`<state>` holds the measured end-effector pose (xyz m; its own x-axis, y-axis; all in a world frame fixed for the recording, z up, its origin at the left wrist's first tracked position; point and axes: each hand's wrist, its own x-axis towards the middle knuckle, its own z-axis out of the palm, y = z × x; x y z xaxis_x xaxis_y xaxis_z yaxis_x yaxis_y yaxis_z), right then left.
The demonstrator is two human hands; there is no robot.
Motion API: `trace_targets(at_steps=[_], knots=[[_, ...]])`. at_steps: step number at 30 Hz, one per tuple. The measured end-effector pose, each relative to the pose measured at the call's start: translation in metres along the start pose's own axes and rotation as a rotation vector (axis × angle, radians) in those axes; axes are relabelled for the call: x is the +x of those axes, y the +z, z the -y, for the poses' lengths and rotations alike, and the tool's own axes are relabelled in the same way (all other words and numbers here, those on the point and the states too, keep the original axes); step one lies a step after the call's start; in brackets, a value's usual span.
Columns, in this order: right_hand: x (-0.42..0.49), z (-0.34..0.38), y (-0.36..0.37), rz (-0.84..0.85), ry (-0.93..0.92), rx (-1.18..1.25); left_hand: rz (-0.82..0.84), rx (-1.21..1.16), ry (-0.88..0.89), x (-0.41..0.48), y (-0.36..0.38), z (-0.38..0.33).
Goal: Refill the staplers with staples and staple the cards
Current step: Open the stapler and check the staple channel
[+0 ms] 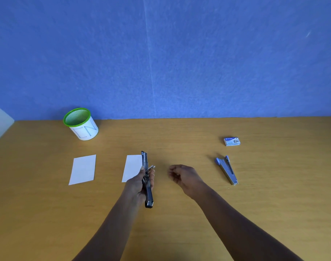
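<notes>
My left hand grips a black and silver stapler, swung wide open, above the wooden table near the middle. A white card lies partly under that stapler and hand. Another white card lies further left. My right hand hovers to the right of the stapler with its fingers loosely curled, holding nothing. A blue stapler lies opened out flat on the table at the right. A small box of staples sits behind it.
A green-rimmed mesh pen cup with a white paper label stands at the back left. The wooden table meets a blue wall at the back. The table's left edge runs along a white surface.
</notes>
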<state>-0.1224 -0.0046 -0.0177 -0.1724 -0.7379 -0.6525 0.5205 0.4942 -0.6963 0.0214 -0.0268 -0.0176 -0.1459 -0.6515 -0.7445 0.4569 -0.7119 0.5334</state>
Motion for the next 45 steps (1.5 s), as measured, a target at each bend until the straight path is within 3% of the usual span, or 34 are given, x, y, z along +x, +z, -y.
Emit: trace_targets(at_steps=[4, 9, 13, 24, 39, 45], knots=[[-0.014, 0.007, 0.018, 0.096, -0.045, -0.064, 0.012, -0.006, 0.003, -0.007, 0.006, 0.001], [-0.023, 0.006, 0.032, 0.047, -0.362, -0.512, 0.015, -0.021, -0.005, -0.015, 0.011, 0.001], [-0.025, 0.003, 0.034, 0.001, -0.583, -0.722, 0.018, 0.007, 0.009, -0.019, 0.011, 0.002], [-0.026, 0.000, 0.028, -0.184, -0.828, -0.796, 0.097, -0.012, -0.019, -0.032, 0.015, 0.002], [-0.033, 0.001, 0.024, -0.100, -0.909, -1.202, 0.124, 0.160, 0.024, -0.045, 0.022, 0.000], [-0.037, 0.000, 0.021, 0.016, -0.807, -1.281, 0.128, 0.219, 0.050, -0.045, 0.023, -0.003]])
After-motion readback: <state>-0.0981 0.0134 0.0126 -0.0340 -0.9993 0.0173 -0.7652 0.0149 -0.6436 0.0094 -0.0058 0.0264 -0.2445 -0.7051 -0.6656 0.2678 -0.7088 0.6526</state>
